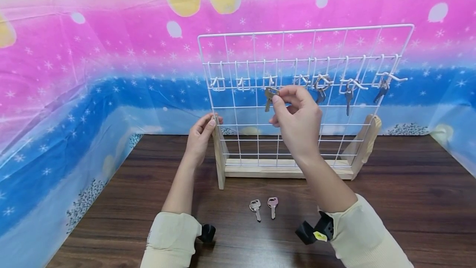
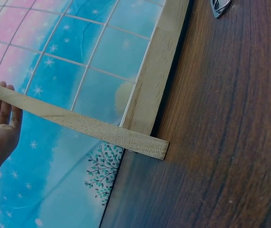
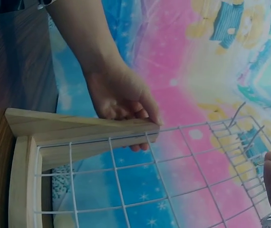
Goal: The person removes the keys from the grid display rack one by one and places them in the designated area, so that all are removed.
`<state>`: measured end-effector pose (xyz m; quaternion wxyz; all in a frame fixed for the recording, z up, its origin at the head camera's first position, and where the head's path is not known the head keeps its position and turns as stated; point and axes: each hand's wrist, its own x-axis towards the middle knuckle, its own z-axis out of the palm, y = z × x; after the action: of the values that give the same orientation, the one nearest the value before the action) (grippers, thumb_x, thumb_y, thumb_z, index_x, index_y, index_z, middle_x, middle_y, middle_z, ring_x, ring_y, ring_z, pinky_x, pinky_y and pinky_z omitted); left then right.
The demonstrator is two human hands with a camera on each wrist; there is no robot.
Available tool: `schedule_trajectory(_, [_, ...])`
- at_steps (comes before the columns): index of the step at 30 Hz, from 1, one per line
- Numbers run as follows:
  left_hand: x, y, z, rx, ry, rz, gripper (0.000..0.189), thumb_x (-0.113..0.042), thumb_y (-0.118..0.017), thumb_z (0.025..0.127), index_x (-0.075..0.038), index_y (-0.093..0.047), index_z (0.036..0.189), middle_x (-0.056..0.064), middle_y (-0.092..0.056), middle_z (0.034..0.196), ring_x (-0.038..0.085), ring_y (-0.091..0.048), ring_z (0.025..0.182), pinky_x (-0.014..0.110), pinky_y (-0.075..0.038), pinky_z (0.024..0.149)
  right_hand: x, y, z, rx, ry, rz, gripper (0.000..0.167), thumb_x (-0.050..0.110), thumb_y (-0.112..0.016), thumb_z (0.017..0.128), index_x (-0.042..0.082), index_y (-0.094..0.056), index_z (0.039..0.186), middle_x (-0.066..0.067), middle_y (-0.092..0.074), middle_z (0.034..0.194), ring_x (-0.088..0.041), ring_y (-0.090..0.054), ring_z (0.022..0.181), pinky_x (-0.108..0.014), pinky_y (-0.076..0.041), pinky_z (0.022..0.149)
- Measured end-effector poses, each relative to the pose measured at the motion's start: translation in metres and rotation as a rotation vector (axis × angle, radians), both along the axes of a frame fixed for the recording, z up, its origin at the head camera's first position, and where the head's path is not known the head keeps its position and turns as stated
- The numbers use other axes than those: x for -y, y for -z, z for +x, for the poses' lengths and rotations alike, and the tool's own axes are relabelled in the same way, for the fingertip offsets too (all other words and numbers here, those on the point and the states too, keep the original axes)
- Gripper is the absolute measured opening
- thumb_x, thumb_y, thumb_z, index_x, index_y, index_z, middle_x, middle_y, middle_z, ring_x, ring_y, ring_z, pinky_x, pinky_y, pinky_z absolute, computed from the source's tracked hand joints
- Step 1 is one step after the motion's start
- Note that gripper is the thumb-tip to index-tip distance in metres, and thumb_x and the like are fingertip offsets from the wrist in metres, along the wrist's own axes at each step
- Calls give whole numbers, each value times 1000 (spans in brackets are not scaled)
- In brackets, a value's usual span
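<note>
Between thumb and index finger my right hand (image 1: 300, 125) pinches a key (image 1: 268, 99), raised in front of the wire rack (image 1: 277, 131) just below one of its white hooks (image 1: 270, 80). The other fingers of that hand are bent. My left hand (image 1: 201, 135) grips the upper end of the rack's left wooden post (image 1: 219, 156), with the thumb on the near side and fingertips round behind it. In the right wrist view that left hand (image 3: 119, 90) wraps the post's tip. Keys hang from hooks on the right, among them a key on a ring (image 1: 320, 94).
Two more keys lie on the dark table in front of the rack, a silver one (image 1: 256, 210) and a pink-headed one (image 1: 273, 207). A wooden base bar (image 1: 267, 171) joins the rack's posts. Behind stands a patterned cloth backdrop (image 1: 111, 53).
</note>
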<state>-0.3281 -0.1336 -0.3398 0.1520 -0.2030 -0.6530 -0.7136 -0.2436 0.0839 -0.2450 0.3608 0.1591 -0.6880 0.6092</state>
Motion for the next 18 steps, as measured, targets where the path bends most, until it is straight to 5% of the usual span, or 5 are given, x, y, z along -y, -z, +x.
schedule_trajectory(10, [0, 3, 3, 4, 3, 2, 32, -8, -45, 97, 9, -49, 124, 15, -61, 110, 14, -57, 101, 32, -39, 97, -2, -7, 18, -13, -1, 6, 10, 4, -61, 88, -1, -57, 95, -7, -68, 88, -15, -57, 48, -28, -53, 52])
schedule_trajectory(18, [0, -1, 3, 4, 4, -7, 33, -8, -45, 97, 9, -49, 125, 20, -58, 113, 20, -55, 106, 32, -38, 98, -10, -9, 34, -42, -13, -2, 7, -1, -61, 86, -2, -58, 92, -6, -66, 82, -15, -55, 46, -29, -53, 51])
